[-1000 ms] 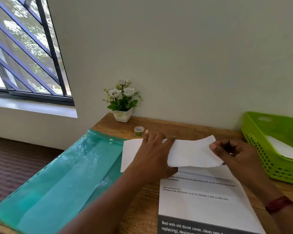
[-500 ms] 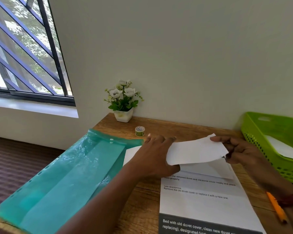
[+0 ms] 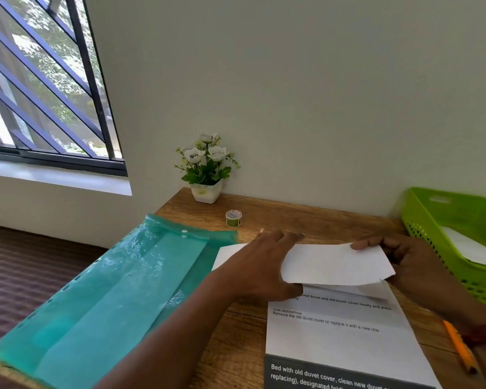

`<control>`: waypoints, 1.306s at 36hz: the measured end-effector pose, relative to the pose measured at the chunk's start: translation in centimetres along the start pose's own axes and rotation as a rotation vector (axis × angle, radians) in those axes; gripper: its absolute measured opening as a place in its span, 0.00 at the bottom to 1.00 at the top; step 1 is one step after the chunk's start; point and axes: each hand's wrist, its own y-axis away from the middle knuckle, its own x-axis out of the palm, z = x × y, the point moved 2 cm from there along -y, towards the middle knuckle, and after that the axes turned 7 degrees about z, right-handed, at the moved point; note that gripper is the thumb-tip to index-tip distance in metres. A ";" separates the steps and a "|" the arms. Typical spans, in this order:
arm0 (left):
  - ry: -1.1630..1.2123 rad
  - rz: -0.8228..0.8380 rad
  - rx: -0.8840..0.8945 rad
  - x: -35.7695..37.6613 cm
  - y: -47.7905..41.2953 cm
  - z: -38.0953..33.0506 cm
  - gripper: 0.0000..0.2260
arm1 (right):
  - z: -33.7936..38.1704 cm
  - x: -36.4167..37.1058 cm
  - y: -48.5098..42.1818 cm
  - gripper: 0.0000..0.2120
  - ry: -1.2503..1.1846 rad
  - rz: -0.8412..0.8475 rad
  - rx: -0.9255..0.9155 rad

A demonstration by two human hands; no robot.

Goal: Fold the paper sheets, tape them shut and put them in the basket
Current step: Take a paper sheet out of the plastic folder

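Left hand (image 3: 264, 265) fingers flat on paper sheet (image 3: 334, 265); right hand (image 3: 407, 262) pinches its right end. Long axis parallels table (image 3: 314, 217) far edge.

Green perforated basket (image 3: 435, 220), teal folder (image 3: 118, 290)
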 end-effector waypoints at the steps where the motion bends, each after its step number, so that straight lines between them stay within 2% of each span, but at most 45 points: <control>1: -0.002 0.001 0.005 0.0 0.0 0.0 0.41 | -0.2 0.0 0.0 0.29 0.011 -0.010 -0.021; 5: 0.001 0.019 0.006 0.2 0.0 0.0 0.41 | -0.5 0.1 0.0 0.29 0.143 -0.017 -0.112; 6: 0.003 0.020 0.006 0.2 0.0 -0.1 0.41 | -0.3 0.1 0.0 0.26 0.180 -0.030 -0.143; 8: -0.001 0.017 0.006 0.2 0.0 -0.1 0.41 | 0.1 0.3 0.0 0.13 0.275 -0.056 -0.231; 9: -0.004 0.017 0.005 0.2 0.1 -0.1 0.41 | 0.2 0.3 0.0 0.11 0.314 -0.072 -0.255; 11: -0.001 0.019 0.002 0.1 0.1 -0.2 0.40 | 0.3 0.2 0.0 0.13 0.367 -0.104 -0.291; 14: 0.002 0.024 0.006 0.1 0.2 -0.4 0.40 | 0.0 -0.1 0.0 0.10 0.428 -0.172 -0.304; 18: 0.005 0.034 0.017 0.0 0.2 -0.7 0.39 | -0.1 -0.3 0.0 0.14 0.383 -0.230 -0.315; 23: 0.003 0.012 0.026 0.0 0.3 -0.6 0.39 | 0.6 -0.2 0.0 0.09 0.310 -0.268 -0.332; 28: -0.004 -0.004 0.028 -0.2 0.4 -0.7 0.39 | 0.1 -0.6 -0.1 0.18 0.282 -0.316 -0.270; 33: 0.004 0.016 0.024 -0.6 0.6 -0.9 0.39 | 0.4 -0.5 -0.1 0.26 0.253 -0.281 -0.232; 37: 0.009 0.038 0.016 -1.0 0.9 -1.3 0.40 | 0.6 -0.9 -0.1 0.36 0.227 -0.246 -0.197; 41: -0.012 0.026 0.000 -1.1 0.8 -1.3 0.42 | 1.5 -0.7 0.2 0.41 0.188 -0.249 -0.158; 44: -0.058 -0.085 0.047 -1.5 0.8 -1.6 0.39 | 1.8 -0.6 0.3 0.43 0.131 -0.281 -0.109; 47: -0.100 -0.294 0.175 -2.2 0.9 -2.1 0.33 | 1.3 -0.7 0.3 0.43 0.096 -0.327 -0.061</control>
